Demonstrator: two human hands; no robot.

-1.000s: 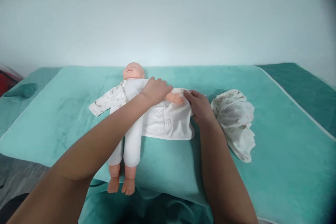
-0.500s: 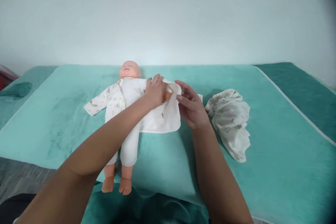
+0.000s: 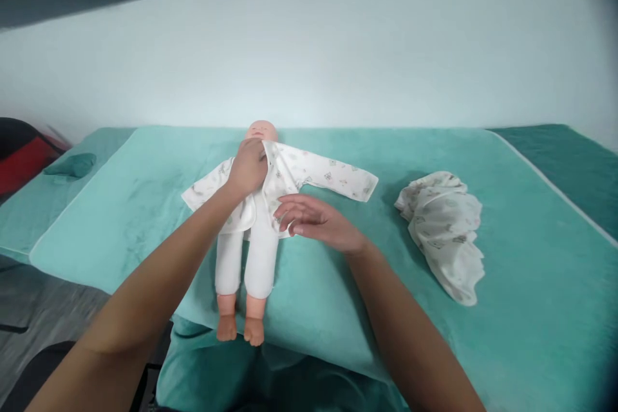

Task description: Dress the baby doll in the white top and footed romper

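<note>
A baby doll (image 3: pixel 251 251) lies on its back on a teal mat (image 3: pixel 338 283), head toward the wall, bare feet at the near edge. It wears white trousers and a white printed jacket (image 3: pixel 318 174) whose right sleeve lies stretched out to the right. My left hand (image 3: pixel 248 167) is closed on the jacket at the doll's chest, just under its chin, and covers part of the face. My right hand (image 3: pixel 313 222) hovers beside the doll's hip with fingers apart, touching or just above the jacket's lower edge, holding nothing.
A crumpled white printed garment (image 3: pixel 447 228) lies on the mat to the right. A small dark-teal pillow (image 3: pixel 70 164) and a red and black object (image 3: pixel 22 154) sit at far left. A pale wall rises behind. Grey floor shows at lower left.
The jacket's right side, earlier folded out beside the doll, now lies over the chest with its sleeve stretched right. My left hand moved up to the collar; my right hand let go and opened.
</note>
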